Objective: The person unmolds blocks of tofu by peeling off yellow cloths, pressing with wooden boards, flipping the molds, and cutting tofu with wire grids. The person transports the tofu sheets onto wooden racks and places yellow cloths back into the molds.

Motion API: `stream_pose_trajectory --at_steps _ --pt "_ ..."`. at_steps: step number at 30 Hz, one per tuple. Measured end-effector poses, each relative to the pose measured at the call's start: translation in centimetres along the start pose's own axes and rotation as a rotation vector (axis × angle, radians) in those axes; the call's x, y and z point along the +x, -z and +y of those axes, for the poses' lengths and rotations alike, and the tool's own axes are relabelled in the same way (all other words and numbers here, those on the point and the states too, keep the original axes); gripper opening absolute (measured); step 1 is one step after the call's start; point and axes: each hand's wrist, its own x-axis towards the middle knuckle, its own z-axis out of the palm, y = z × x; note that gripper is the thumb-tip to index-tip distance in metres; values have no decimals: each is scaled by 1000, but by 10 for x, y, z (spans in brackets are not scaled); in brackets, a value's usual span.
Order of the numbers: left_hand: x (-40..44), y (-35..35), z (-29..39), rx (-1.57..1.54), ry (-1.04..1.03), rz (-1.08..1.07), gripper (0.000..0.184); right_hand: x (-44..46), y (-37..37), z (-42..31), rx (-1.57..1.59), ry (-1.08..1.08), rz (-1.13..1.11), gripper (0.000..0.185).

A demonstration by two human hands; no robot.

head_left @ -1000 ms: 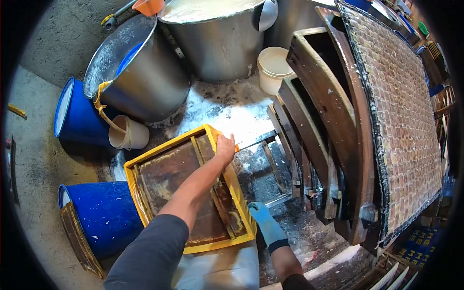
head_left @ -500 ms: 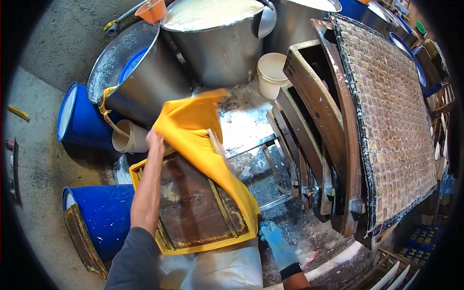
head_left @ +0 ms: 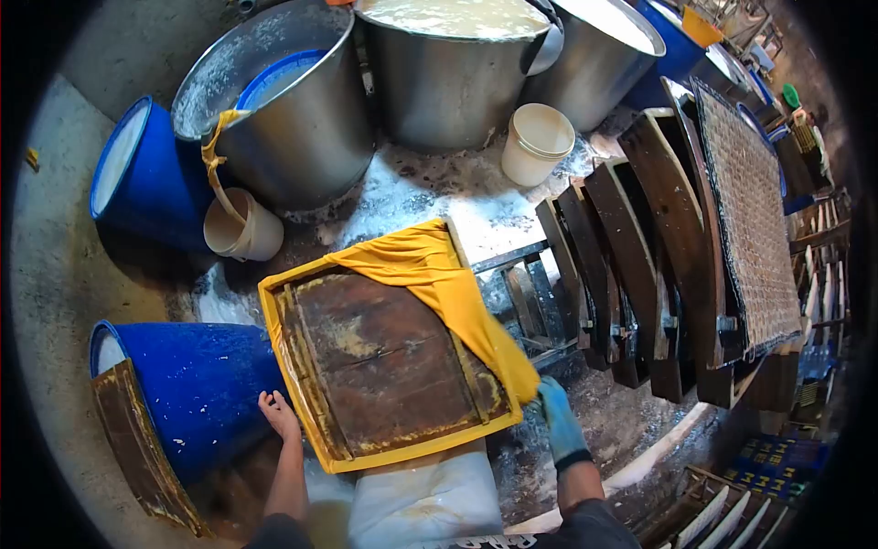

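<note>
A wooden tray (head_left: pixel 384 361) with a brown, stained board lies tilted across a white sack (head_left: pixel 425 503). Yellow cloth (head_left: pixel 453 288) wraps the tray's rim and bunches over its upper right side, leaving most of the board bare. My bare left hand (head_left: pixel 279 416) is off the cloth, left of the tray and in front of a blue barrel (head_left: pixel 197 384); its fingers are bent but apart. In a blue glove, my right hand (head_left: pixel 560 421) grips the cloth's edge at the tray's right corner; the fingertips are partly hidden.
Large metal vats (head_left: pixel 448 87) stand at the back. White buckets (head_left: pixel 538 145) sit on the wet floor. Curved wooden frames (head_left: pixel 631 247) lean in a row on the right, with a woven mat (head_left: pixel 745 215) at the end. A brown board (head_left: pixel 146 448) rests against the blue barrel.
My left hand has let go of the yellow cloth and dropped to the tray's left side. The raised cloth has fallen onto the tray. My right hand has risen along the right corner.
</note>
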Motion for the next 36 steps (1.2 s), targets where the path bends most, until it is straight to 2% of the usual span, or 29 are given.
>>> stream_pose_trajectory --at_steps 1,2,3,4,5,6,7,8,9,10,12,13,14,15,17,19,20,21,23,24,26,28,29,31,33,35,36 --pt "7 2 -12 -10 13 -14 57 -28 4 7 133 100 39 26" --pt "12 2 -25 -183 40 -171 62 -58 7 22 265 201 76 23" --pt "14 2 -34 -359 70 -324 67 -85 13 43 188 202 89 21" --pt "6 13 -27 -319 38 -493 73 -113 13 54 110 204 101 18" --pt "2 0 -38 -404 6 -532 74 -158 -12 49 -157 125 153 19" --pt "6 -4 -48 -360 30 -660 67 -191 -50 44 -343 37 127 20" --pt "2 -2 -38 -313 48 -789 62 -203 -74 65 -603 141 53 26" --pt "-2 -8 -39 -334 143 -806 53 -218 -105 80 -859 242 -26 34" --pt "-3 -12 -39 -350 233 -823 46 -225 -139 95 -763 41 -77 37" --pt "-6 -13 -35 -482 311 -825 39 -217 -154 103 -834 52 -254 32" --pt "1 -13 -44 -462 311 -895 35 -189 -195 61 -1317 516 16 28" --pt "2 -8 -41 -448 307 -918 33 -165 -210 38 -1108 767 185 24" --pt "5 -5 -38 -425 255 -934 33 -139 -220 8 -1092 842 360 36" --pt "11 -10 -46 -351 210 -945 37 -105 -222 -11 -1223 1155 551 54" --pt "14 -21 -61 -319 148 -932 40 -57 -236 -44 -1268 1244 743 62" --pt "16 -10 -52 -289 85 -952 41 -26 -253 -56 -913 671 379 69" --pt "14 -10 -53 -285 24 -884 41 22 -233 -42 -1085 725 566 70" --pt "13 -5 -49 -307 -12 -877 39 -5 -252 -46 -1069 782 589 67" --pt "11 2 -43 -388 136 -952 36 -42 -279 -59 -951 555 472 69" --pt "10 1 -47 -460 174 -950 35 -40 -276 -56 -954 560 474 69" --pt "13 16 -42 -580 295 -921 36 -46 -274 -40 -766 644 311 72" --pt "34 35 -50 -563 369 -929 37 -54 -280 -13 -776 641 346 70" --pt "40 58 -41 -499 391 -893 37 -57 -285 -4 -804 633 383 68" --pt "60 98 -51 -506 333 -888 35 -83 -307 5 -877 480 351 67" --pt "64 166 -27 -411 307 -780 33 -56 -305 41 -943 417 259 99" --pt "63 233 0 -355 178 -657 30 -82 -336 52 -921 356 200 101" --pt "46 266 36 -262 134 -585 30 -71 -344 67 -896 349 160 101"
